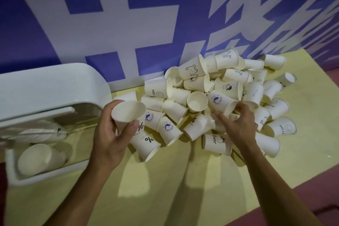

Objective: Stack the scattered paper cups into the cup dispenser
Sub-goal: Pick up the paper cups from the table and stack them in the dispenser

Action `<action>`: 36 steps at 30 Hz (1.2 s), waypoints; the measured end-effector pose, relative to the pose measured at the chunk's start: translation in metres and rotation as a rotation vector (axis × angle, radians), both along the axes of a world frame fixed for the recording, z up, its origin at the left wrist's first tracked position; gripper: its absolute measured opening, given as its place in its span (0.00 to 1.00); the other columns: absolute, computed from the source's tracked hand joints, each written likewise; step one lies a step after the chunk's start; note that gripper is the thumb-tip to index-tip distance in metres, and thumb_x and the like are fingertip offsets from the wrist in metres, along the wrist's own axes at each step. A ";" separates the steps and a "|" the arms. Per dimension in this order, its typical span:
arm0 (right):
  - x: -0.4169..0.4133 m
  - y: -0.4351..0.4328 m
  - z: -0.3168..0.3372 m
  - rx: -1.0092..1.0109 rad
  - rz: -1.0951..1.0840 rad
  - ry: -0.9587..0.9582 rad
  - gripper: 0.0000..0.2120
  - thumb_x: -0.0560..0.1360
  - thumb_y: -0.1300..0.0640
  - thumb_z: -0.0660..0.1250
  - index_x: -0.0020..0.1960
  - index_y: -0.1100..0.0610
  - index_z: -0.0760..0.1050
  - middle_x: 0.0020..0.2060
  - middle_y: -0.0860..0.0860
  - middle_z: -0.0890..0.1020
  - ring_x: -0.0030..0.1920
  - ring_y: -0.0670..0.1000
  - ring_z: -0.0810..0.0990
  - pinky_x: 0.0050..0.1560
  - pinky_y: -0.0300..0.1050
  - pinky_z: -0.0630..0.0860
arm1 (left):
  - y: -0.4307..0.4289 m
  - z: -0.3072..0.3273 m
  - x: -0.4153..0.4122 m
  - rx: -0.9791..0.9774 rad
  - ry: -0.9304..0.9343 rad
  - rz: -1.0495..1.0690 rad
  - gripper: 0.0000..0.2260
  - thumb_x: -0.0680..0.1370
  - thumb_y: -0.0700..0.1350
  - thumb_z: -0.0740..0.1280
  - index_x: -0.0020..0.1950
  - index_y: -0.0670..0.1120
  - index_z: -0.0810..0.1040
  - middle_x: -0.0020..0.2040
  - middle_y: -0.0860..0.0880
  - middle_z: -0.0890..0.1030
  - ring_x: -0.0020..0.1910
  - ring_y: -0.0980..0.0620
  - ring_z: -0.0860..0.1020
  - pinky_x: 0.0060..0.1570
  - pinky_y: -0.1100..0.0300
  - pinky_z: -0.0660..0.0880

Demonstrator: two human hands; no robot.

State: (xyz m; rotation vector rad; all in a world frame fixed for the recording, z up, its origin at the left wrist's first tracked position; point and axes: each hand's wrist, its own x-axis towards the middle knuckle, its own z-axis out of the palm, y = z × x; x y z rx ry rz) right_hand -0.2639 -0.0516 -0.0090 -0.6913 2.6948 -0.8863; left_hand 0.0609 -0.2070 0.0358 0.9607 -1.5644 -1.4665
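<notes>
As seen from head height, looking down: blue wall (pixel 165 24) with large pale lettering, filling the background. Below it, pale yellow table (pixel 146 189), butted against the wall, with a reddish surface (pixel 321 180) past its right edge. At left on the table, white cup dispenser (pixel 45 86), round-topped and open-fronted, with a tray (pixel 45 175) at its base holding at least one lying cup (pixel 36 158). At centre and right, heap of paper cups (pixel 183 108), white, mostly tipped over, several printed (HELLO, Hi, Bear, a percent sign, a round blue logo), piled against the wall and spilling toward the near edge. Between dispenser and heap, left hand (pixel 110 134), fingers and thumb curled round a plain cup (pixel 128 111), mouth tilted up toward the camera. On the heap, right hand (pixel 238 124), thumb and fingers spread either side of the mouth of a blue-logo cup (pixel 220 100); gripped or merely touched, cannot tell.
</notes>
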 end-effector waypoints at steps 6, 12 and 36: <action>0.023 0.001 0.032 -0.179 0.062 0.032 0.34 0.70 0.34 0.76 0.70 0.47 0.71 0.61 0.48 0.77 0.62 0.52 0.76 0.62 0.63 0.77 | 0.003 0.006 0.022 0.008 0.042 0.036 0.31 0.69 0.56 0.74 0.69 0.49 0.71 0.59 0.57 0.80 0.56 0.56 0.79 0.56 0.61 0.77; 0.083 -0.016 0.080 -0.270 0.170 0.050 0.29 0.73 0.42 0.77 0.69 0.50 0.72 0.63 0.47 0.77 0.63 0.51 0.75 0.62 0.55 0.75 | 0.014 0.015 0.073 -0.002 0.037 0.093 0.30 0.72 0.54 0.74 0.72 0.53 0.71 0.66 0.49 0.79 0.64 0.47 0.79 0.63 0.49 0.75; 0.353 -0.087 0.075 -0.356 0.821 -0.265 0.34 0.67 0.43 0.79 0.70 0.53 0.75 0.64 0.39 0.81 0.66 0.41 0.78 0.63 0.31 0.71 | -0.014 0.002 0.239 -0.012 -0.137 0.407 0.33 0.70 0.49 0.80 0.73 0.51 0.73 0.64 0.57 0.80 0.63 0.56 0.79 0.57 0.68 0.74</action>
